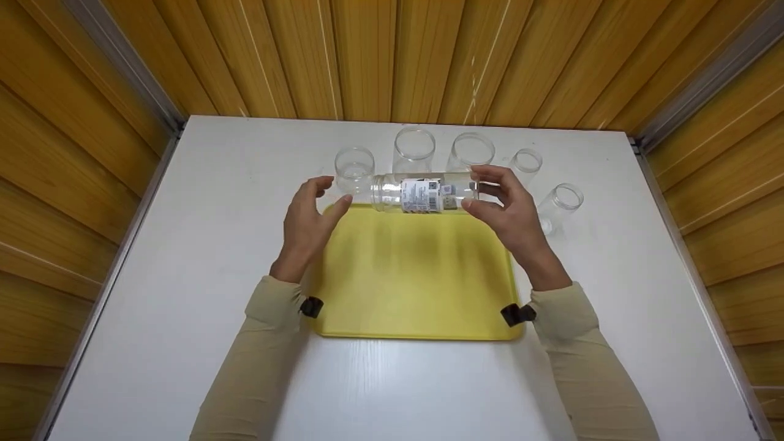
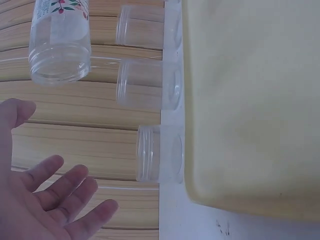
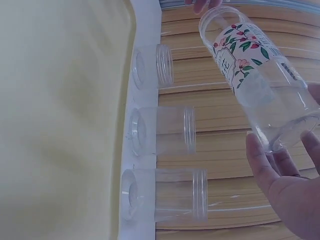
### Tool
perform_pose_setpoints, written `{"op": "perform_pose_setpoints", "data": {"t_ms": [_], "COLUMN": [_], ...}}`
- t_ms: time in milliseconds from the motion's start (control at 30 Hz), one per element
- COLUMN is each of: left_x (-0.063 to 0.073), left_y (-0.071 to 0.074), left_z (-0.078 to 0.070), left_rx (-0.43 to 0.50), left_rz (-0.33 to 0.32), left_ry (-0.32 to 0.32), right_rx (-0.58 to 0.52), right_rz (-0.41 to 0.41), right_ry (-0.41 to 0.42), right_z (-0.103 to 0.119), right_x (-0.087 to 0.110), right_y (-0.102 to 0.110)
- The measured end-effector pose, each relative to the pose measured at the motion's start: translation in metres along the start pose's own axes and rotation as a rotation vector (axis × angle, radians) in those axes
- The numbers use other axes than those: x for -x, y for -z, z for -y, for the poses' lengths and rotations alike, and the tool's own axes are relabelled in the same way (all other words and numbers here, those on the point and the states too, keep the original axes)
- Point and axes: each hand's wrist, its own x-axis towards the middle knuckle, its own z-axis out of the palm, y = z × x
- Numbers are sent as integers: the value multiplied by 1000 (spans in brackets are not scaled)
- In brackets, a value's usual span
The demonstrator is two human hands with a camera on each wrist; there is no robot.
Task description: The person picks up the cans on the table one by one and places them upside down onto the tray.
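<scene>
A clear plastic jar [image 1: 386, 193] with a floral paper label [image 3: 245, 50] lies sideways in the air above the yellow tray's far edge. My right hand [image 1: 505, 211] grips it by its base end, fingers and thumb spread round the wall, as the right wrist view also shows [image 3: 295, 185]. Its open threaded mouth points left, towards my left hand [image 1: 309, 217]. That hand is held a little apart from the mouth, fingers loosely bent and thumb out, with nothing in it. In the left wrist view the jar's mouth is above the thumb.
A yellow tray [image 1: 416, 275] lies on the white table [image 1: 184, 294]. Behind it several clear lidless jars stand upright: a short jar [image 1: 354, 165], two wider jars [image 1: 414, 147] and a narrow jar [image 1: 528, 160]. Another narrow jar [image 1: 560, 205] is at the right. Wood-patterned walls [image 1: 367, 61] enclose the table.
</scene>
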Motion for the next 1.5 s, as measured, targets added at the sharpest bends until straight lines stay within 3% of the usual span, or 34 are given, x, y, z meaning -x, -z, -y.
{"op": "perform_pose_setpoints", "data": {"t_ms": [400, 567, 767, 967, 1133, 1333, 1500], "left_x": [-6, -8, -9, -10, -10, -10, -9], "left_y": [6, 6, 7, 7, 6, 5, 4], "left_z": [22, 30, 37, 43, 48, 53, 55], "left_rx": [-240, -328, -464, -648, -686, -696, -714], "left_rz": [72, 96, 133, 234, 318, 352, 369], "left_ry": [44, 56, 31, 27, 73, 94, 73], "right_rx": [306, 387, 488, 586, 692, 792, 851], "right_rz": [16, 19, 10, 1, -2, 5, 16], "right_ry": [33, 54, 97, 139, 173, 185, 174], "right_z": [1, 1, 1, 4, 6, 11, 16], "right_x": [1, 1, -2, -4, -6, -8, -9], "right_y": [4, 4, 5, 6, 6, 6, 6]}}
